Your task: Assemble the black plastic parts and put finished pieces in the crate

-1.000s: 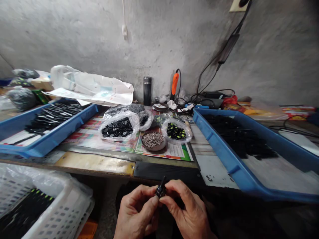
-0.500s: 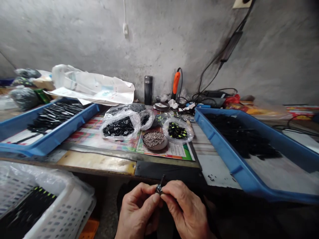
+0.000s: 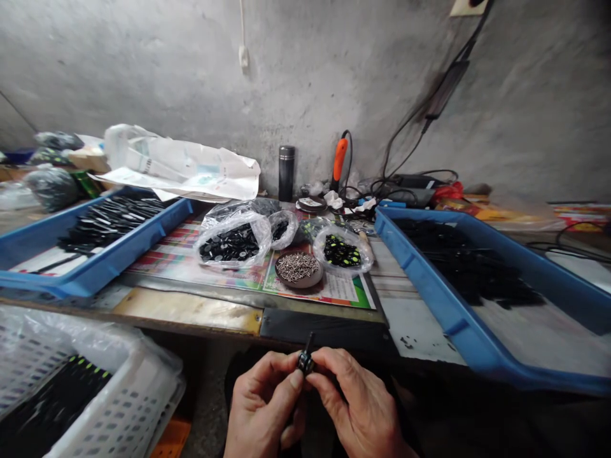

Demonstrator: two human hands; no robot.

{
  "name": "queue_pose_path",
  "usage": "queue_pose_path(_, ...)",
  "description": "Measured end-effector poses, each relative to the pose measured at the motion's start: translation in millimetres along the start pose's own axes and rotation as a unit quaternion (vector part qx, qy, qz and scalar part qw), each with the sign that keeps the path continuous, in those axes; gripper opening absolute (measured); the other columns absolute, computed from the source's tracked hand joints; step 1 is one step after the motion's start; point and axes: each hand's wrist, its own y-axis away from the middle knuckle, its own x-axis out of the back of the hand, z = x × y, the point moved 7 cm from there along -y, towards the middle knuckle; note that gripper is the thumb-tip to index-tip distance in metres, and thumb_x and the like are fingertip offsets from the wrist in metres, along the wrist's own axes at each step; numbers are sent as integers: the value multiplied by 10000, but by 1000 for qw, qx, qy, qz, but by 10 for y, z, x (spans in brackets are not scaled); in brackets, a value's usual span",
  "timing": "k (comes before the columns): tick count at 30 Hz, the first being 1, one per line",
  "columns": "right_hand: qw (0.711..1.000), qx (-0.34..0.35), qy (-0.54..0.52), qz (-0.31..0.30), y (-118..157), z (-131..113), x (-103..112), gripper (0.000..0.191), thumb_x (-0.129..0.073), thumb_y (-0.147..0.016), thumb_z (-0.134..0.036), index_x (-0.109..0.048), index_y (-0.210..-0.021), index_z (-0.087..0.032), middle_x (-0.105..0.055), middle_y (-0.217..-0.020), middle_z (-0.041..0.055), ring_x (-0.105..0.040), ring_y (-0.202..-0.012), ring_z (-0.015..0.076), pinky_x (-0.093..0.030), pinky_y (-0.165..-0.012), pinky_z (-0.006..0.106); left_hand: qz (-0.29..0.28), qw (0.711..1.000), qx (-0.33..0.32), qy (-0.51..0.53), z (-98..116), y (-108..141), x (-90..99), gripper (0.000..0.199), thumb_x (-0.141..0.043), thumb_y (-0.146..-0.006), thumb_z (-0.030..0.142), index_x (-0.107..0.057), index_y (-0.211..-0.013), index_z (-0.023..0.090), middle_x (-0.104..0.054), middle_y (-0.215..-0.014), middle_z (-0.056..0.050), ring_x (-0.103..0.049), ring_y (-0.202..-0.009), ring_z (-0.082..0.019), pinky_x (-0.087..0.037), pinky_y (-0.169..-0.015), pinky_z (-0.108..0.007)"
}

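Just in front of the bench edge, my left hand (image 3: 270, 401) pinches a small black part (image 3: 305, 362) between thumb and fingertips. A thin dark stem sticks up from this part, and its lower end is hidden by my fingers. My right hand (image 3: 356, 397) closes on the part from the other side, thumb and index finger at its edge. Beyond the hands, a round dish (image 3: 300, 273) holds many small metal screws or pins. Bags of black round pieces (image 3: 229, 245) and of black pieces with yellow-green spots (image 3: 341, 250) lie open behind it.
Blue trays with black strip-like pieces stand left (image 3: 90, 280) and right (image 3: 458, 324). A white perforated basket (image 3: 128, 407) lined with plastic is at lower left. Against the wall are a dark flask (image 3: 286, 175), an orange-handled tool (image 3: 340, 159) and cables.
The stemmed part has turned slightly between my fingers, and its stem now points more upright. My right fingers have shifted a little on it. The view has moved slightly.
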Motion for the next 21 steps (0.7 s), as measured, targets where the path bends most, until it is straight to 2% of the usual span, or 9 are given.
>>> queue_pose_path(5,1000,1,13,3,-10,7,-15,219,-385,-1138,-307,-553,-1105,-170,-669,-868,14,-688,-740,132,-548,-710,192,-11,1000,-5,-2,-6,-17,-6,432,-890,-598,505,-715,-748,140,-489,-453,65,-358,-324,-6,-222,-342,-114)
queue_pose_path(14,999,-8,39,21,-41,-2,-32,291,-364,-1137,-381,-545,-1032,-178,-661,-788,9,-679,-640,146,-528,-579,211,19,1000,17,4,-1,1,3,480,-914,-520,531,-710,-717,144,-494,-442,67,-373,-313,-7,-241,-330,-103)
queue_pose_path(21,998,-47,-7,29,-45,43,-12,289,-431,-1115,-442,-580,-1025,-211,-668,-809,-32,-684,-667,115,-540,-647,158,43,998,40,9,46,25,-12,520,-934,-453,532,-695,-695,139,-564,-474,53,-410,-311,-2,-255,-326,-83)
